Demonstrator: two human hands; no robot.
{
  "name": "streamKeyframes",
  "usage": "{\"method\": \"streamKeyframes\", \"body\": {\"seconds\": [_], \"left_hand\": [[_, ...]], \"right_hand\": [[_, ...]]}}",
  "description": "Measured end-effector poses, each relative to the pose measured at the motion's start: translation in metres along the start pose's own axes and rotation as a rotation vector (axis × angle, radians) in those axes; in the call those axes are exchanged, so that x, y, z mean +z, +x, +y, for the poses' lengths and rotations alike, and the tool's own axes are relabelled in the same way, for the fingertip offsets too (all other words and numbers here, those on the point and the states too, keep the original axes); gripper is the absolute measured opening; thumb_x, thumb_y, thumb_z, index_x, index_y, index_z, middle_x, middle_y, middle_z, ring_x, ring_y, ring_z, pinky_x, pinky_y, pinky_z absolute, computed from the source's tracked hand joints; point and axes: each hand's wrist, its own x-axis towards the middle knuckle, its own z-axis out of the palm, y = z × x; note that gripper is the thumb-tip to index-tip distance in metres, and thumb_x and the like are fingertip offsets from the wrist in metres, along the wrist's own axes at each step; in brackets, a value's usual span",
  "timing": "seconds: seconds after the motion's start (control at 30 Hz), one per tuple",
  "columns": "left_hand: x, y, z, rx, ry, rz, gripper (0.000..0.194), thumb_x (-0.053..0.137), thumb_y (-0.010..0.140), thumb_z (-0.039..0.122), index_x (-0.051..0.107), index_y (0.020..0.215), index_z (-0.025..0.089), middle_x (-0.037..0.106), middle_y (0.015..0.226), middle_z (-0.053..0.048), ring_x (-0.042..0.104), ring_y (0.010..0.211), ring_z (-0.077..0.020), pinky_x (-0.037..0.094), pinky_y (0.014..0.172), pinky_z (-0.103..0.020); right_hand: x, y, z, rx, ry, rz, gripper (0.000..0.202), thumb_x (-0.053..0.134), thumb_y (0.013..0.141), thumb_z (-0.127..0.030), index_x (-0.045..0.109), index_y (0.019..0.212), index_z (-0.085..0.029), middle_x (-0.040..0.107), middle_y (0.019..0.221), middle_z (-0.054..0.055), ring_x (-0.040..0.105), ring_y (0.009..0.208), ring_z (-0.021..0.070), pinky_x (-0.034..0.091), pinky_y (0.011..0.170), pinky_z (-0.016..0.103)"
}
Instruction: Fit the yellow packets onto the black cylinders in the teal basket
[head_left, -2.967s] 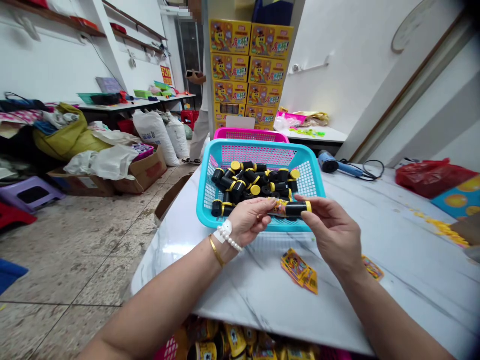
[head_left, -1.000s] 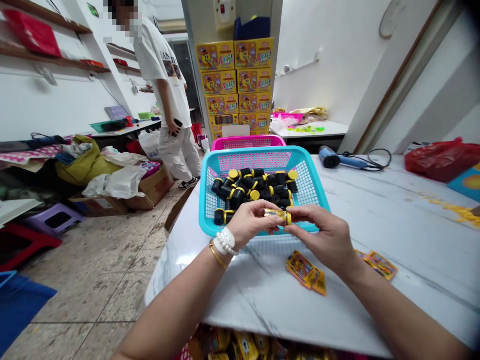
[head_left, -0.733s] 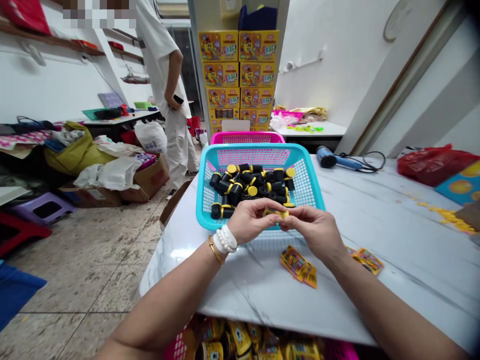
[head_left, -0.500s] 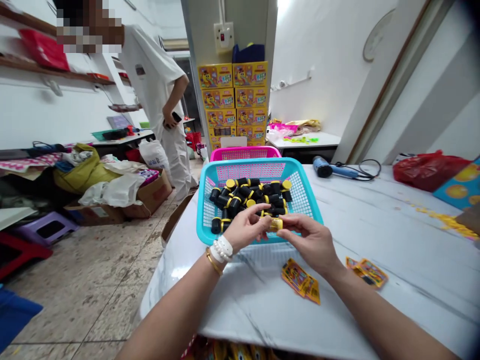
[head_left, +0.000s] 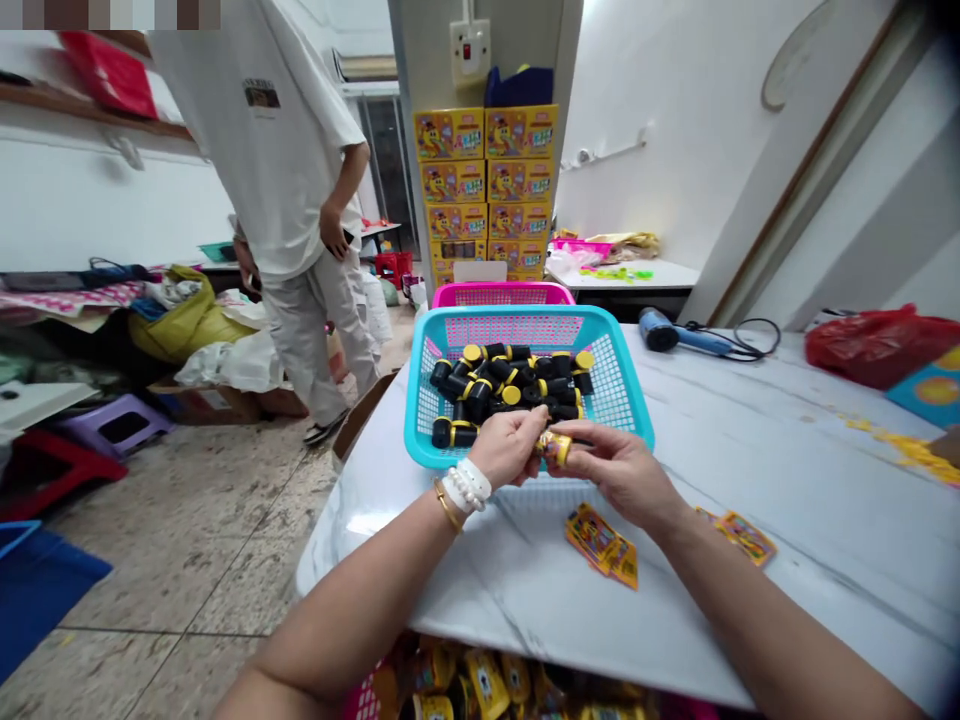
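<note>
Both hands meet over the near rim of a turquoise basket (head_left: 642, 440), which holds several black cylinders with yellow caps (head_left: 480, 392). Between them is a small yellow printed piece (head_left: 555, 449), gripped from both sides. My left hand (head_left: 511, 446), with white and gold bracelets at the wrist, has its fingers closed on the piece's left end. The fingers of my right hand (head_left: 619, 468) pinch its right end. Small orange printed cards (head_left: 602, 545) lie on the white table (head_left: 525, 590) below my right hand, and more cards (head_left: 746, 538) lie right of my right forearm.
Behind the turquoise basket is a pink basket (head_left: 502, 293). A blue heat tool (head_left: 686, 336) with a cable and a red bag (head_left: 881, 345) are at the right. Yellow-wrapped items (head_left: 487, 685) sit below the table's front edge. A person in white (head_left: 277, 150) stands at the left.
The piece between my hands now shows a printed yellow surface where it looked clear yellow. My left fingers have closed in. The view has shifted, and the person has come nearer.
</note>
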Motion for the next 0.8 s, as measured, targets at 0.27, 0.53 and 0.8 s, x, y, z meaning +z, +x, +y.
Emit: {"method": "streamKeyframes", "body": {"seconds": [0.27,0.53,0.8], "left_hand": [[-0.006,-0.004,0.005,-0.026,-0.216,-0.265,0.055,0.067,0.071,0.069,0.055,0.073,0.015,0.057,0.05,0.002,0.047,0.032,-0.0066,0.032,0.031,-0.017],[-0.003,-0.003,0.004,-0.082,-0.311,-0.28,0.056,0.068,0.069,0.069,0.054,0.077,0.016,0.057,0.047,0.003,0.048,0.03,-0.008,0.032,0.03,-0.017],[-0.004,-0.01,0.013,-0.088,-0.079,-0.234,0.068,0.048,0.074,0.082,0.058,0.076,0.014,0.057,0.044,0.0,0.049,0.029,-0.0099,0.032,0.032,-0.019]], "right_hand": [[0.0,-0.004,0.004,-0.107,-0.02,0.064,0.025,0.085,0.068,-0.021,0.077,0.091,-0.027,0.068,0.104,0.001,0.07,0.073,0.0152,0.065,0.065,0.033],[0.002,-0.009,0.006,-0.266,-0.097,0.107,0.018,0.079,0.076,-0.019,0.078,0.092,-0.028,0.061,0.107,0.001,0.069,0.073,0.0138,0.067,0.058,0.034],[0.009,-0.031,-0.021,-0.373,-0.265,-0.067,0.02,0.076,0.078,-0.013,0.078,0.091,-0.029,0.062,0.107,0.004,0.068,0.089,0.0188,0.066,0.063,0.032]]}}
